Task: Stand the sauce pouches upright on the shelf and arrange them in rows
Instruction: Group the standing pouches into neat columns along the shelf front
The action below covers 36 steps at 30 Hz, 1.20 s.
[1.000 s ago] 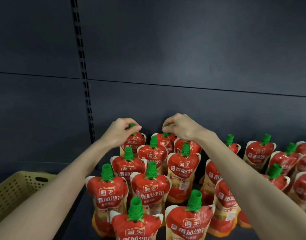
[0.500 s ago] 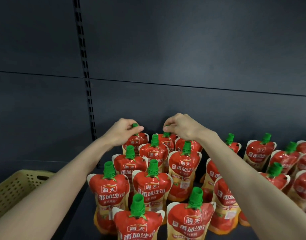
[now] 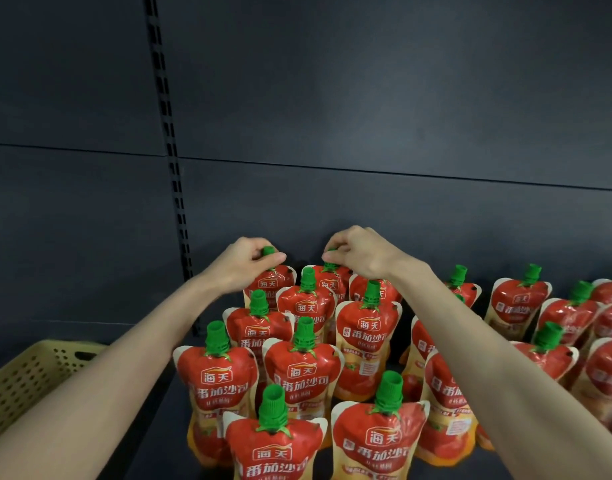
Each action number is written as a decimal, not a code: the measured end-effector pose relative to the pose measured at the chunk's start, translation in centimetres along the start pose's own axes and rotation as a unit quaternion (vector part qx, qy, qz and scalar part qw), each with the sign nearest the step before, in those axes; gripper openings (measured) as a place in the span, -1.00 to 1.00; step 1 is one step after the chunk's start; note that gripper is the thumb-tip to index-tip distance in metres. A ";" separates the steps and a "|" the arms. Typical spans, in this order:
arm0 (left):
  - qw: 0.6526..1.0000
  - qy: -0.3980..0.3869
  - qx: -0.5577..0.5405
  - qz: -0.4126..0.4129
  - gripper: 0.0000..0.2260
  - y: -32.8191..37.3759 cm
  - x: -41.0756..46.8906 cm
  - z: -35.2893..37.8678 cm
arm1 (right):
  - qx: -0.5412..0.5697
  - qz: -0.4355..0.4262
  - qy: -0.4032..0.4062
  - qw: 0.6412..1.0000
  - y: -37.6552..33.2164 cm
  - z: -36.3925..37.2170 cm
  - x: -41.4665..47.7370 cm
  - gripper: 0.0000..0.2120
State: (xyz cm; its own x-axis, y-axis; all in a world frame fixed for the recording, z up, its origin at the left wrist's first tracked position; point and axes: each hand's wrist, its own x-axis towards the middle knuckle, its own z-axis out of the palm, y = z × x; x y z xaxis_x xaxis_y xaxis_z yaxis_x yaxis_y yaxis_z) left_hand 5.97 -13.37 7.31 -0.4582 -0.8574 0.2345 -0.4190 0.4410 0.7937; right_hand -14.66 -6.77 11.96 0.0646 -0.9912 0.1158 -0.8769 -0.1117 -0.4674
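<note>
Little has moved since 0.5 s ago: we log both hands at the same 2 back-row caps, and the stock holds its places almost exactly.

Item 1, left hand: just left of the frame's middle. We record its fingers curled and clamped, with the thumb, on the green cap of the back-left pouch. That pouch stands upright close to the back panel.

Item 2, right hand: just right of item 1. Its fingers are bent down and pinched on the top of the second back pouch, whose cap is mostly hidden under them.

Item 3, sauce pouches: red with a tomato print and green caps, all on the shelf. We note 1 block at lower centre, upright in staggered rows, with neighbours touching or overlapping. A looser group fills the right side of the frame, and several of it sit under the right forearm. At the far right edge we cannot tell how the pouches stand.

Item 4, shelf: dark, with a bare strip at lower left of the frame.

Item 5, basket: pale yellow and perforated, in the lower left corner, partly behind the left forearm.

Item 6, back panel: dark grey, filling the upper half. We also list 1 slotted upright running down the upper left of the frame.
</note>
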 end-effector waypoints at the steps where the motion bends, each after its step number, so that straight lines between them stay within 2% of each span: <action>1: 1.000 0.002 0.001 0.006 -0.83 0.1 -0.1 -0.1 | -0.002 0.000 0.003 1.000 0.0 -0.1 -0.1 -0.78; 6: 0.999 0.028 0.026 0.028 -0.81 1.3 -0.6 -0.6 | -0.017 -0.004 0.019 1.000 -0.1 -0.7 -0.6 -0.80; 10: 0.993 0.057 0.066 0.085 -0.87 2.9 -1.3 -1.3 | -0.041 0.015 0.019 0.999 0.1 -2.0 -1.6 -0.72; 14: 0.988 -0.006 0.089 0.126 -0.86 4.9 -1.9 -1.2 | -0.085 0.062 -0.033 0.994 1.1 -3.3 -2.7 -0.64; 17: 0.983 -0.074 0.108 0.128 -0.82 6.0 -2.0 -0.6 | -0.122 0.073 -0.065 0.988 1.6 -3.6 -3.1 -0.74; 20: 0.981 -0.114 0.104 0.120 -0.79 5.9 -1.9 -0.3 | -0.136 0.057 -0.061 0.987 1.9 -4.0 -3.4 -0.83; 29: 0.978 -0.191 0.067 0.054 -0.83 5.5 -1.9 -0.2 | -0.162 0.061 -0.060 0.983 2.8 -4.3 -3.6 -0.80; 32: 0.979 -0.189 0.067 0.048 -0.85 5.3 -1.7 -0.3 | -0.130 0.051 -0.006 0.990 2.2 -4.2 -3.7 -0.70; 34: 0.981 -0.181 0.059 0.034 -0.86 5.2 -1.8 -0.8 | -0.082 0.017 0.044 0.995 1.1 -4.1 -4.2 -0.71; 36: 0.983 -0.177 0.051 0.020 -0.86 4.9 -1.9 -1.5 | -0.030 0.001 0.025 0.999 -0.2 -4.0 -4.9 -0.71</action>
State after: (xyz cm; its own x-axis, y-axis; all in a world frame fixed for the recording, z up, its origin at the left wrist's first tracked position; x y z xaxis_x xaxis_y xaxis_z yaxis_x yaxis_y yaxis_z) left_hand 5.93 -10.00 11.56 -0.7125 -0.7005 0.0389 -0.4639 0.5121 0.7229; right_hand -16.66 -1.57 14.97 0.0399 -0.9863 0.1599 -0.9039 -0.1039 -0.4149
